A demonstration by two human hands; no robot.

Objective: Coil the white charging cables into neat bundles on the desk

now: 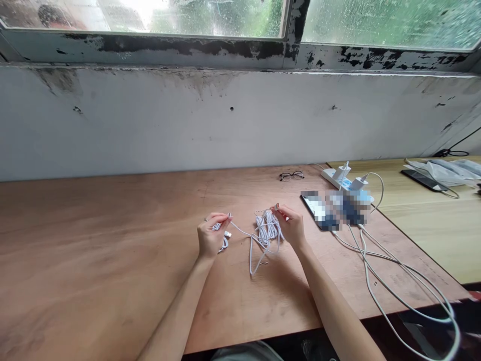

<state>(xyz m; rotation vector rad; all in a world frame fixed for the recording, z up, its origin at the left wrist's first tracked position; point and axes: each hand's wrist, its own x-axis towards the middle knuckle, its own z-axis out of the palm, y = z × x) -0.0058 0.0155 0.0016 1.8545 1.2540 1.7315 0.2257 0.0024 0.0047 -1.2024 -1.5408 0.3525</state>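
Observation:
My left hand (211, 236) pinches a thin white cable between thumb and fingertips, just above the table. From there the cable runs right to a coiled white cable bundle (266, 226) lying on the table (112, 260). A loose loop of it hangs toward me. My right hand (290, 226) is closed at the bundle's upper right, pinching a small end of the cable; its exact shape is hard to make out. Under my left hand, partly hidden, lies a second white cable coil (225, 244) with a white plug showing beside it.
Black-framed glasses (291, 176) lie near the wall. Right of my hands are a phone (319, 210), a blurred-out item and a white power strip (329, 174) with chargers. Long white cables (398, 258) loop off the table's front edge. Another phone (423, 179) rests on the neighbouring table.

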